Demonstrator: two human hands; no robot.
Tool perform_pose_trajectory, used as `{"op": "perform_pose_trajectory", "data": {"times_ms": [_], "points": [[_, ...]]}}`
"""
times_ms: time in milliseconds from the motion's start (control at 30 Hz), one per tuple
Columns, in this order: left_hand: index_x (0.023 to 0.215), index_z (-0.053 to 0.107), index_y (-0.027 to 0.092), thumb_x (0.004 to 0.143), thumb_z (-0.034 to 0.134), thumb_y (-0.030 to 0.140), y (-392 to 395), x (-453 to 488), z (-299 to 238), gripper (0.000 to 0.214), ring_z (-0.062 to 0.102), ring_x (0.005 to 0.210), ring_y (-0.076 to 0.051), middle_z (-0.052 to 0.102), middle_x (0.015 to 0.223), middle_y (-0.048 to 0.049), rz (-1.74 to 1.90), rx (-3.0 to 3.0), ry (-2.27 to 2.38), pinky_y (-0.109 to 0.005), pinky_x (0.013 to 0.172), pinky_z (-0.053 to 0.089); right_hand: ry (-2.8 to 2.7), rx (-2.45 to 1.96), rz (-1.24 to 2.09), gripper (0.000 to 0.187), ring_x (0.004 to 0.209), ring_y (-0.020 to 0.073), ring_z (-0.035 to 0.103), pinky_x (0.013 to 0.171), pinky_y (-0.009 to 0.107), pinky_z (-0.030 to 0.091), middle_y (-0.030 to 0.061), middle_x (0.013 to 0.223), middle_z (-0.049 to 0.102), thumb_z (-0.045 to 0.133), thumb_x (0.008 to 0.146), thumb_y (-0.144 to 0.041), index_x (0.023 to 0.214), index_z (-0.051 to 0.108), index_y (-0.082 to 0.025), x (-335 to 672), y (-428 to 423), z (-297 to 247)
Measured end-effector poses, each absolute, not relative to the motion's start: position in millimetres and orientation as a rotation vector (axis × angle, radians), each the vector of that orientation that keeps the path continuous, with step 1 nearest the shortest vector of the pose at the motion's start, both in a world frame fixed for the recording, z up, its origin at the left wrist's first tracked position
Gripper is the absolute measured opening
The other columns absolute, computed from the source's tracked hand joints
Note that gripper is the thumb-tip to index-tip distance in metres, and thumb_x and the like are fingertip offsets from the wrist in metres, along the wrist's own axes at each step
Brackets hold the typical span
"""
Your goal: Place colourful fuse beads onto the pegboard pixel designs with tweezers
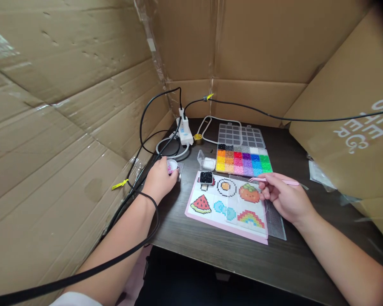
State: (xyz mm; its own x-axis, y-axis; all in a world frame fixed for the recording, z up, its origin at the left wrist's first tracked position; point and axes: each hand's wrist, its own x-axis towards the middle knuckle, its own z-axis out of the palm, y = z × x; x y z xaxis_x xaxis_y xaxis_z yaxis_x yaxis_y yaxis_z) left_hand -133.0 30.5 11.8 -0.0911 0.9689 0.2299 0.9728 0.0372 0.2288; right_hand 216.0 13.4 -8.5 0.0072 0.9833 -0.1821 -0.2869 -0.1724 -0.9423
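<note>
My left hand [160,179] is closed around a small white cup [173,164] with some pink and purple beads in it, at the left of the table. Between the fingers of my right hand [285,199] is a pair of pink tweezers [291,182], its tips pointing left over the top of the pattern sheet. That sheet [220,197] shows pixel pictures of a watermelon, an egg, a rainbow and others. On its upper left corner stands a small box of black beads [206,177]. Behind lies a sorting case [241,159] of coloured beads, its lid [241,135] folded back.
A small clear box [208,163] with white contents stands open near the case. Clear pegboards [276,223] lie partly under the sheet. A white power strip [185,132] and black cables [143,123] are at the back left; one cable crosses my left forearm. Cardboard walls [252,46] surround the table.
</note>
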Motion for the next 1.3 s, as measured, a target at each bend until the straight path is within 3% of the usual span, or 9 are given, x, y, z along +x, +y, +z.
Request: {"op": "perform_pose_trajectory", "data": {"times_ms": [200, 300, 567, 667, 833, 1000, 1200, 1300], "points": [[0.132, 0.051, 0.011, 0.086, 0.061, 0.03, 10.0, -129.2, 15.6, 0.051, 0.065, 0.116, -0.032, 0.066, 0.125, -0.0177, -0.646, -2.229, -2.137, -0.043, 0.102, 0.051, -0.872, -1.139, 1.384, 0.026, 0.045, 0.0093, 0.052, 0.043, 0.024, 0.05, 0.0022, 0.063, 0.064, 0.083, 0.071, -0.039, 0.079, 0.076, -0.015, 216.9, 15.2, -11.9], [0.132, 0.051, 0.011, 0.086, 0.061, 0.03, -4.3, -125.6, 13.5, 0.051, 0.062, 0.122, -0.03, 0.064, 0.13, -0.0176, -0.764, -2.364, -1.963, -0.043, 0.108, 0.048, -0.885, -1.126, 1.324, 0.025, 0.046, 0.0098, 0.054, 0.045, 0.024, 0.05, 0.0022, 0.064, 0.065, 0.082, 0.073, -0.039, 0.08, 0.076, -0.017, 217.6, 12.0, -11.8], [0.134, 0.048, 0.014, 0.085, 0.06, 0.025, -48.1, -126.2, -7.7, 0.051, 0.064, 0.116, -0.032, 0.065, 0.126, -0.0169, -0.95, -2.532, -1.744, -0.047, 0.101, 0.052, -1.033, -1.186, 1.145, 0.031, 0.052, 0.0123, 0.063, 0.051, 0.026, 0.055, 0.0041, 0.072, 0.071, 0.083, 0.074, -0.04, 0.094, 0.074, -0.019, 195.1, 1.2, 11.0], [0.141, 0.04, 0.016, 0.083, 0.061, 0.024, -63.3, -129.6, -13.1, 0.063, 0.065, 0.113, -0.031, 0.064, 0.123, -0.0153, -1.031, -2.498, -1.821, -0.046, 0.098, 0.053, -1.117, -1.241, 1.244, 0.034, 0.054, 0.0149, 0.066, 0.045, 0.025, 0.052, 0.0069, 0.077, 0.073, 0.084, 0.073, -0.042, 0.095, 0.074, -0.018, 162.1, 0.6, 28.7], [0.143, 0.036, 0.016, 0.081, 0.062, 0.021, -77.4, -132.3, -18.5, 0.068, 0.064, 0.11, -0.03, 0.063, 0.119, -0.0142, -1.128, -2.478, -1.888, -0.046, 0.097, 0.051, -1.306, -1.084, 1.454, 0.032, 0.053, 0.0136, 0.066, 0.055, 0.029, 0.055, 0.0052, 0.075, 0.074, 0.084, 0.071, -0.037, 0.093, 0.075, -0.016, 76.2, 10.9, 46.3], [0.142, 0.036, 0.015, 0.081, 0.061, 0.018, -82.9, -132.7, -22.5, 0.066, 0.062, 0.114, -0.031, 0.061, 0.123, -0.0156, -1.168, -2.481, -1.85, -0.046, 0.099, 0.05, -1.386, -0.992, 1.456, 0.021, 0.052, 0.0124, 0.061, 0.055, 0.028, 0.052, 0.0011, 0.064, 0.069, 0.076, 0.073, -0.033, 0.086, 0.075, -0.016, -1.3, 31.8, 29.0], [0.139, 0.04, 0.015, 0.08, 0.061, 0.017, -84.0, -133.4, -23.2, 0.063, 0.061, 0.112, -0.03, 0.062, 0.121, -0.0145, -1.195, -2.501, -1.839, -0.045, 0.1, 0.049, -1.44, -1.037, 1.313, 0.013, 0.067, 0.0171, 0.068, 0.061, 0.029, 0.054, 0.007, 0.079, 0.077, 0.072, 0.072, -0.028, 0.078, 0.076, -0.016, -40.4, 48.5, 0.2], [0.137, 0.041, 0.015, 0.08, 0.061, 0.018, -83.3, -134.0, -22.1, 0.061, 0.061, 0.11, -0.031, 0.062, 0.118, -0.0143, -1.195, -2.504, -1.857, -0.047, 0.097, 0.05, -1.386, -1.085, 1.323, 0.014, 0.063, 0.0171, 0.068, 0.059, 0.028, 0.055, 0.0076, 0.079, 0.078, 0.073, 0.071, -0.029, 0.077, 0.076, -0.016, -49.0, 51.2, -6.8]]}}
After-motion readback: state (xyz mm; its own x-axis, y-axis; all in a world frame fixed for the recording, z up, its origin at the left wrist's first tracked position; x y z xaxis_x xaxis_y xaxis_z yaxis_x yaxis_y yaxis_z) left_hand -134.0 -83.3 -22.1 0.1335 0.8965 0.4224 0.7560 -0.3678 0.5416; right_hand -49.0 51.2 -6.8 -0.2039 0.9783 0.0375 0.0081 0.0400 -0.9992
